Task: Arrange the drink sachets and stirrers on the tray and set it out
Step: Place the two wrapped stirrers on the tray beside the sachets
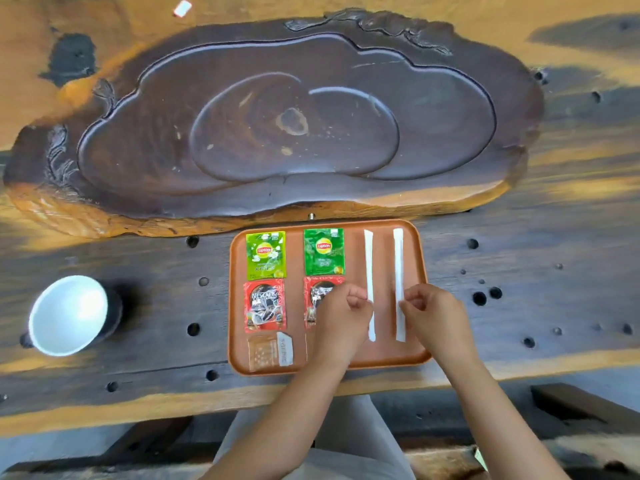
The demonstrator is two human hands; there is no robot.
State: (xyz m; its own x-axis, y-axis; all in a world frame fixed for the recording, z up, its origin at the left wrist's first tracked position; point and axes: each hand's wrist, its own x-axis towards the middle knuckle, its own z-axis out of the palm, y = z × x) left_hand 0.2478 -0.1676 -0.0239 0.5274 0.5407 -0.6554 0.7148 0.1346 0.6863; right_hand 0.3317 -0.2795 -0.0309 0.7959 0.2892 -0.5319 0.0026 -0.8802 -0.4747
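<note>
- Two paper-wrapped stirrers, left stirrer (369, 271) and right stirrer (398, 271), lying roughly parallel and lengthwise on the right half of the orange tray (382, 356), apart from each other.
- Left hand (341, 318) curled over the tray, fingers (356, 295) bent in and bunched at the left stirrer's lower part, touching or pinching it; exact grip not clear.
- Right hand (434, 315) beside the right stirrer, fingers (410, 304) curled and pressed to its lower part from the right; a true pinch cannot be told.
- Lower ends of both stirrers showing below the fingertips, near the tray's near edge.
- Two green tea sachets, light green one (265, 255) and darker one (323, 251), side by side along the tray's far edge.
- Two red coffee sachets just below them: left one (265, 305) fully seen, right one (317, 299) partly covered by the left hand.
- Clear sugar packet (270, 351) in the tray's near-left corner.
- Tray resting on the dark wooden bench (156, 306), just in front of a large carved wooden tea board (277, 133).
- White bowl (69, 315) well to the left of the tray, on the bench.
</note>
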